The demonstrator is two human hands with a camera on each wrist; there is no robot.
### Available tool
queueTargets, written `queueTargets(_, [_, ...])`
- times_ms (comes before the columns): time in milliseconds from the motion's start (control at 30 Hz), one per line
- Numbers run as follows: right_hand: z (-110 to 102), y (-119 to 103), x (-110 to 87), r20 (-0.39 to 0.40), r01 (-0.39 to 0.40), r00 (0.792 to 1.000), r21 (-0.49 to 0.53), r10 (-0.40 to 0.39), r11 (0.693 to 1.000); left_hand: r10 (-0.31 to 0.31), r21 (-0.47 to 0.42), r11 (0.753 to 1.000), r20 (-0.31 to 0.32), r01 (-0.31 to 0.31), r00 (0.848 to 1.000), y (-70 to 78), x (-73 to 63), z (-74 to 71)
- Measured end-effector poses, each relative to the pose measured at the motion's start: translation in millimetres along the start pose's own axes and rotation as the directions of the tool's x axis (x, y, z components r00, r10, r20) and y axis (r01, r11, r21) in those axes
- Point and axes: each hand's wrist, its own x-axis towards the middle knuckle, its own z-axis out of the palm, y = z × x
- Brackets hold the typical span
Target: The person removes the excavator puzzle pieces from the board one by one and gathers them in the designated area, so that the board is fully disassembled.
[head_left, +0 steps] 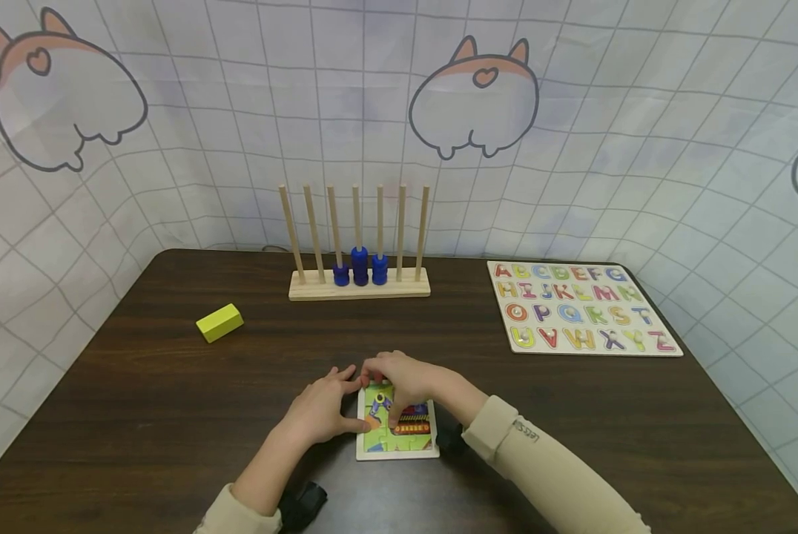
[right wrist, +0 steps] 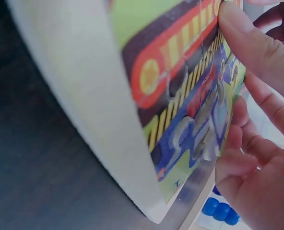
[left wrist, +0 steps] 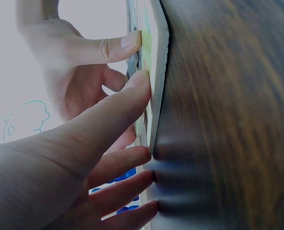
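A jigsaw puzzle in a pale frame (head_left: 397,455) lies near the table's front, with a colourful vehicle picture on green. My left hand (head_left: 319,409) is at its left side. In the left wrist view, the left thumb (left wrist: 139,81) presses the picture's edge; the index fingertip touches the frame's corner, and the other fingertips rest on the table. My right hand (head_left: 402,382) reaches over the puzzle from the right. Its thumb (right wrist: 242,28) touches the picture, and bent fingers lie by the far edge. Some pieces (right wrist: 207,139) look slightly raised. The right hand hides part of the upper picture.
Behind the puzzle stands a wooden peg rack (head_left: 359,291) with blue beads (head_left: 360,267) on three rods. A yellow block (head_left: 219,322) lies at left. At right is an alphabet board (head_left: 586,308). A patterned cloth (head_left: 345,133) hangs behind the dark table (head_left: 172,415).
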Motion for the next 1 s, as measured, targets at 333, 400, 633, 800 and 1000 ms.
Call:
queueTargets(333, [1.3, 1.3, -0.3, 0.014, 0.007, 1.000, 0.046, -0.008, 0.999, -0.004, 0.004, 1.000, -0.001, 0.004, 1.000, 1.1, -0.8, -0.4])
queueTargets(400, [1.0, 1.6, -0.9, 0.010, -0.003, 1.000, 0.038, 0.002, 0.999, -0.004, 0.004, 1.000, 0.001, 0.004, 1.000, 1.1, -0.9, -0.4])
queueTargets(633, [1.5, 3.8, -2.6, -0.005, -0.014, 1.000, 0.041, 0.014, 0.999, 0.005, -0.007, 1.000, -0.009, -0.005, 1.000, 0.8, -2.0, -1.1])
queueTargets(800, [3.2, 4.4, -2.2, -0.031, 0.007, 0.999, 0.023, -0.007, 1.000, 0.014, -0.010, 1.000, -0.018, -0.014, 1.000, 0.5, -2.6, -1.2])
queueTargets(1000, [4.7, 2.5, -2.8, -0.039, 0.020, 0.999, 0.033, -0.019, 0.999, 0.013, -0.016, 1.000, -0.018, -0.013, 1.000, 0.8, -3.1, -1.2])
